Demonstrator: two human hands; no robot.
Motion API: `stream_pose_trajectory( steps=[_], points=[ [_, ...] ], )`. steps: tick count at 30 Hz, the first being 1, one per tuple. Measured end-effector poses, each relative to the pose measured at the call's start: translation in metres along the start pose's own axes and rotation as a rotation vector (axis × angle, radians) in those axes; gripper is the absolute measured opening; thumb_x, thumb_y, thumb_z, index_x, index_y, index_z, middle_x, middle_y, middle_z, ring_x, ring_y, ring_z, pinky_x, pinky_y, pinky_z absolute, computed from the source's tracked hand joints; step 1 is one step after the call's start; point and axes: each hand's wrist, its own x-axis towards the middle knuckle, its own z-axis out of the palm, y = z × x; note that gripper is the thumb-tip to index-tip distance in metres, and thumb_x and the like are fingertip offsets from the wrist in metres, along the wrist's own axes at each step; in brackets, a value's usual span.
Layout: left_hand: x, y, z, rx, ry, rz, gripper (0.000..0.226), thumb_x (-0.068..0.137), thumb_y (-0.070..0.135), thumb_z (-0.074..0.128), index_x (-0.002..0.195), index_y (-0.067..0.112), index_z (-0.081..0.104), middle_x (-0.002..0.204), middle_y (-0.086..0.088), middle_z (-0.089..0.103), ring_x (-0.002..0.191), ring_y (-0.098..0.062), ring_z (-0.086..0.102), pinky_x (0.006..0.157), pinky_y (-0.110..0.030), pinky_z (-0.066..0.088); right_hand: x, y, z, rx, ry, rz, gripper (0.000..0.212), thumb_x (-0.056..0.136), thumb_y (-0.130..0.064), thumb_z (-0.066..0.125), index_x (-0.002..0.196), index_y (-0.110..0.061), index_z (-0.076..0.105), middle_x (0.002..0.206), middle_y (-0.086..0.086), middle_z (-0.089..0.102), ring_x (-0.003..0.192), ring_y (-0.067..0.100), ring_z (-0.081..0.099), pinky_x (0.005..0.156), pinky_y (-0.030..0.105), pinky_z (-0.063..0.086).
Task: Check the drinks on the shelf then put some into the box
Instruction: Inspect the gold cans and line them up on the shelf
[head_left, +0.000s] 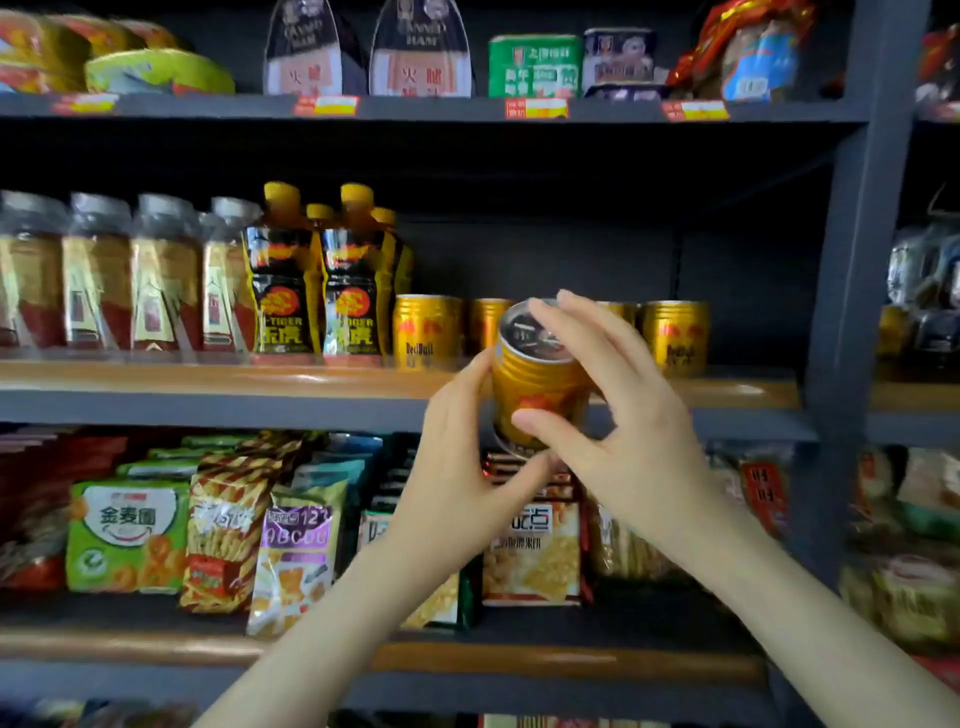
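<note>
A gold drink can (537, 376) is held up in front of the middle shelf (208, 379), tilted so its dark top faces me. My left hand (457, 467) grips its lower left side, thumb under the base. My right hand (613, 415) holds it from the right, fingers over the top rim and thumb on the front. More gold cans stand on the shelf behind: one to the left (426, 332), one to the right (675, 338), and others partly hidden. No box is in view.
Yellow-capped black and gold bottles (317, 280) and clear jars (98, 275) fill the left of the middle shelf. Snack bags (130, 530) crowd the shelf below, tins and packets (535, 65) the shelf above. A dark upright post (857, 312) bounds the right.
</note>
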Motion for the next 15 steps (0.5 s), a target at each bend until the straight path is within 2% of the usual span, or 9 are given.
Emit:
stream_pose_trajectory(
  steps=[3, 6, 8, 10, 13, 15],
  points=[
    [-0.046, 0.007, 0.013, -0.185, -0.093, -0.126, 0.067, 0.073, 0.046, 0.069, 0.131, 0.037, 0.037, 0.123, 0.025, 0.055, 0.114, 0.008, 0.054, 0.088, -0.008, 0.043, -0.061, -0.010, 0.007, 0.149, -0.111, 0.151, 0.086, 0.081, -0.023, 0.075, 0.144, -0.051, 0.025, 0.145, -0.029, 0.027, 0.132, -0.021, 0.022, 0.099, -0.003, 0.024],
    [-0.100, -0.004, 0.024, -0.200, -0.206, -0.227, 0.067, 0.071, 0.044, 0.073, 0.128, 0.041, 0.038, 0.123, 0.029, 0.054, 0.115, 0.010, 0.054, 0.089, -0.008, 0.042, -0.121, -0.009, 0.019, 0.311, -0.207, 0.464, 0.095, 0.077, -0.024, 0.079, 0.138, -0.061, 0.016, 0.141, -0.042, 0.026, 0.131, -0.018, 0.030, 0.105, 0.009, 0.033],
    [-0.133, -0.011, 0.031, -0.185, -0.298, -0.307, 0.067, 0.072, 0.046, 0.073, 0.128, 0.046, 0.037, 0.126, 0.025, 0.054, 0.116, 0.007, 0.054, 0.091, -0.012, 0.044, -0.156, -0.007, 0.026, 0.435, -0.274, 0.663, 0.085, 0.076, -0.030, 0.080, 0.136, -0.059, 0.026, 0.136, -0.037, 0.041, 0.127, -0.011, 0.041, 0.107, 0.026, 0.041],
    [-0.163, -0.017, 0.037, -0.157, -0.373, -0.399, 0.067, 0.070, 0.053, 0.071, 0.128, 0.047, 0.037, 0.126, 0.021, 0.056, 0.115, 0.003, 0.056, 0.092, -0.016, 0.047, -0.185, -0.007, 0.031, 0.490, -0.321, 0.780, 0.070, 0.073, -0.041, 0.077, 0.128, -0.057, 0.037, 0.127, -0.034, 0.051, 0.121, -0.007, 0.049, 0.104, 0.034, 0.045],
    [-0.196, -0.025, 0.043, -0.152, -0.441, -0.472, 0.073, 0.069, 0.053, 0.072, 0.133, 0.039, 0.039, 0.129, 0.011, 0.056, 0.119, -0.008, 0.056, 0.097, -0.033, 0.049, -0.217, -0.006, 0.035, 0.543, -0.389, 0.858, 0.068, 0.069, -0.043, 0.073, 0.126, -0.053, 0.037, 0.122, -0.039, 0.051, 0.119, -0.010, 0.049, 0.103, 0.027, 0.044],
    [-0.208, -0.026, 0.044, -0.170, -0.454, -0.485, 0.073, 0.069, 0.050, 0.074, 0.131, 0.041, 0.038, 0.130, 0.009, 0.055, 0.121, -0.008, 0.054, 0.098, -0.036, 0.047, -0.229, -0.006, 0.038, 0.585, -0.400, 0.898, 0.067, 0.068, -0.039, 0.073, 0.124, -0.051, 0.039, 0.117, -0.043, 0.051, 0.117, -0.012, 0.049, 0.099, 0.018, 0.044]
  ],
)
